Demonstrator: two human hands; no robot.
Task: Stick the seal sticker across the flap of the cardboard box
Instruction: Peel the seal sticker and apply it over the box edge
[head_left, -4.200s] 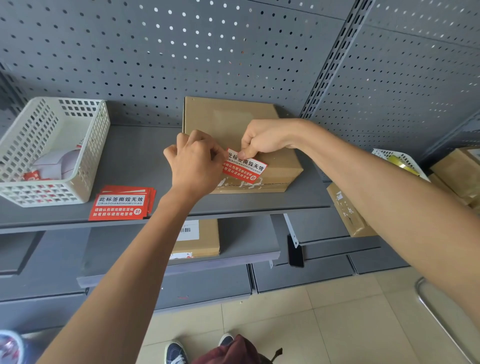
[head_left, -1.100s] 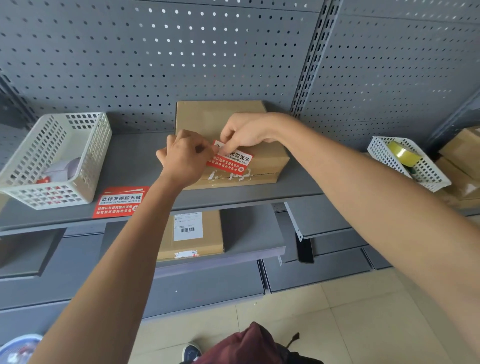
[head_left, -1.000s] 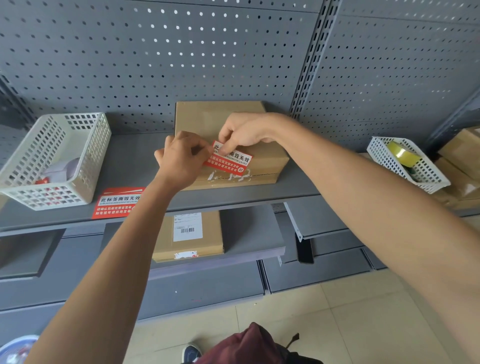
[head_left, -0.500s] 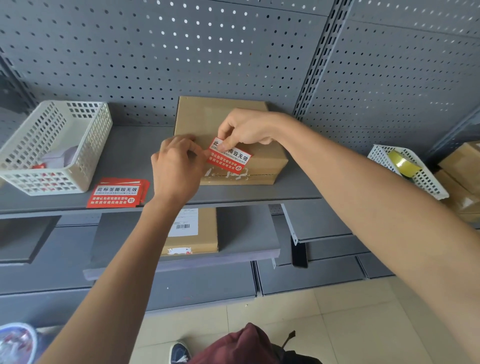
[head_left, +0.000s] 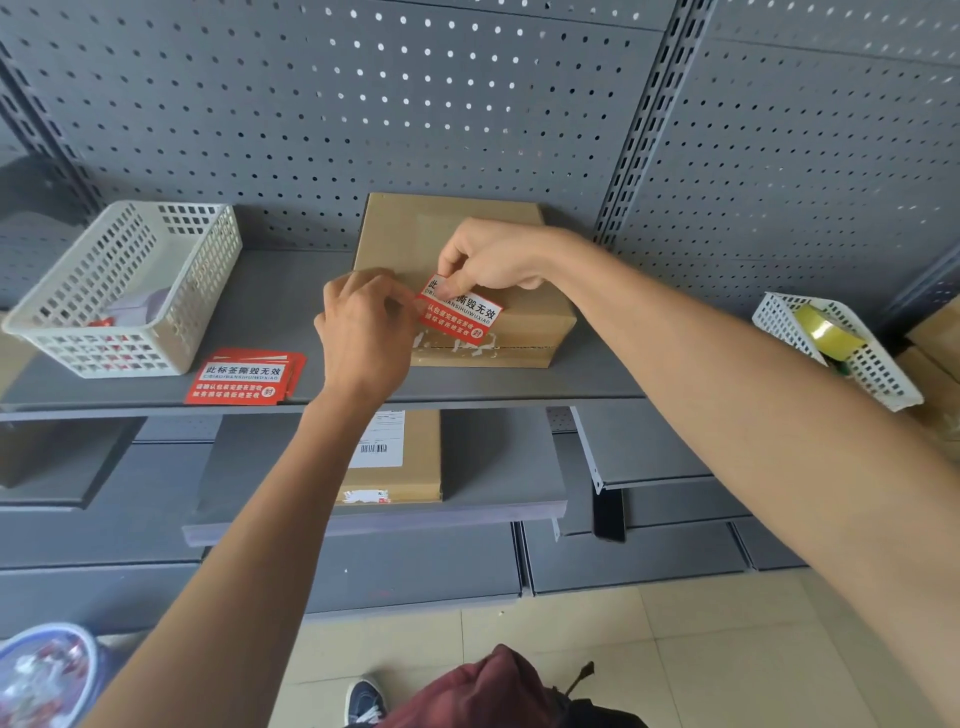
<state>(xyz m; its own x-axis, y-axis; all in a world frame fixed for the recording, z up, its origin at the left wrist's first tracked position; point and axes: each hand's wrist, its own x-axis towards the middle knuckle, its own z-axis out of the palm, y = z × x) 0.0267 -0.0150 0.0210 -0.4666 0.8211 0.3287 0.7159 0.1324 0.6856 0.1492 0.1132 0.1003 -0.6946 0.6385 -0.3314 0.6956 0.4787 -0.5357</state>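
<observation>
A flat cardboard box (head_left: 405, 234) lies on the grey shelf against the pegboard. Torn white sticker scraps run along its front flap seam. A red and white seal sticker (head_left: 465, 317) hangs tilted over the box's front left part, above that seam. My right hand (head_left: 493, 257) pinches the sticker's top left edge between thumb and fingers. My left hand (head_left: 366, 332) has its fingers curled at the sticker's left end, and they seem to pinch it there. Whether the sticker touches the box I cannot tell.
A stack of red seal stickers (head_left: 241, 376) lies at the shelf's front edge, left of my left hand. A white basket (head_left: 171, 291) stands at far left. Another basket (head_left: 883, 374) with a yellow tape roll (head_left: 826, 332) is at right. A labelled box (head_left: 415, 457) sits one shelf below.
Both hands keep hold of the sticker at the box's front. It has shifted only slightly; the view has moved a little.
</observation>
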